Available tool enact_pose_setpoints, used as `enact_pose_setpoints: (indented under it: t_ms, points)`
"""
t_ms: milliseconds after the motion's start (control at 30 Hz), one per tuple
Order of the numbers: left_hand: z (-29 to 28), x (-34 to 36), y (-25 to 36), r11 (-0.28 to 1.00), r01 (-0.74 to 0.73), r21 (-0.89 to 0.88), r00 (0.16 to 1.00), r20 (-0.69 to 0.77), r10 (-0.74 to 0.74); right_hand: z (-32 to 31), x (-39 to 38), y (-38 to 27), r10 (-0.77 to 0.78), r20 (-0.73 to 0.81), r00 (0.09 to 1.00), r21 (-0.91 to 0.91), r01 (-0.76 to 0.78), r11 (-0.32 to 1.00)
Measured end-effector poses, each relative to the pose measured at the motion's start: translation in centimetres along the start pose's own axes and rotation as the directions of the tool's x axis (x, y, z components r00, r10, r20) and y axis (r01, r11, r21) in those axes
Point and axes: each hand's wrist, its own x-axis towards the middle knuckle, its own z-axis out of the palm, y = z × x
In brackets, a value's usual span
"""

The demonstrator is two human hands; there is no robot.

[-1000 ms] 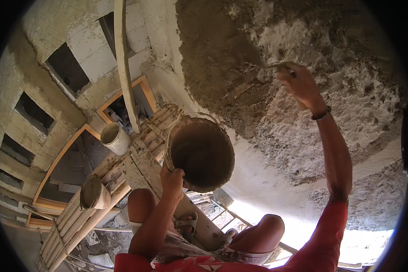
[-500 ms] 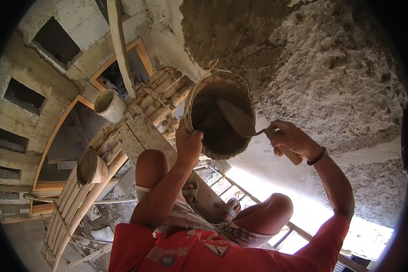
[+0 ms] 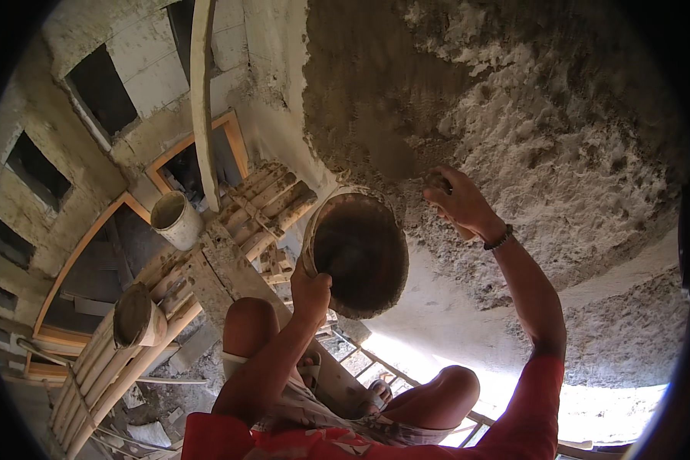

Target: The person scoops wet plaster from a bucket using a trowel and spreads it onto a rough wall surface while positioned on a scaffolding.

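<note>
My left hand (image 3: 311,295) is closed on the rim of a mud-coated bucket (image 3: 392,264), tilted so that its dark inside shows. Up at the right, beside the wall, my right hand (image 3: 465,205) grips a trowel (image 3: 461,230). Its wooden handle shows below the fingers, while the blade is hidden or cannot be made out. Beyond the hand lies a smooth dark patch of mortar (image 3: 376,92) on the wall. Rough, lumpy mortar (image 3: 544,153) covers the wall to the right.
Bamboo poles and a plank (image 3: 218,268) form a scaffold. Two more buckets stand on it, a whitish one (image 3: 182,227) and a grey-filled one (image 3: 147,322). A wooden post (image 3: 202,107) rises behind. My bent knees are below the bucket, and a ladder-like frame (image 3: 356,360) lies lower down.
The trowel has come out of the bucket and up to the wall with my right hand. The bucket, still in my left hand, appears lower in view as the view has shifted.
</note>
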Motion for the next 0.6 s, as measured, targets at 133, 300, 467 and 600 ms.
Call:
enact_pose_setpoints:
  t_ms: [133, 300, 467, 600]
  points:
    - [0.5, 0.1, -0.9, 0.996, -0.092, 0.010, 0.996, 0.018, 0.092, 2.1, 8.5, 3.7, -0.076, -0.181, 0.981, -0.196, 0.040, 0.980]
    - [1.0, -0.2, -0.4, 0.996, -0.087, -0.022, 0.994, 0.057, 0.088, 2.6, 13.5, 5.1, -0.130, -0.341, 0.931, -0.118, 0.094, 0.989]
    - [1.0, -0.3, -0.3, 0.995, -0.083, -0.056, 0.992, 0.090, 0.088, -1.1, 10.4, 3.5, -0.058, -0.318, 0.946, 0.030, 0.071, 0.997]
    - [1.2, -0.4, -0.6, 0.997, -0.070, -0.017, 0.992, 0.106, 0.072, -3.2, 7.9, 2.4, -0.071, -0.369, 0.927, 0.021, 0.085, 0.996]
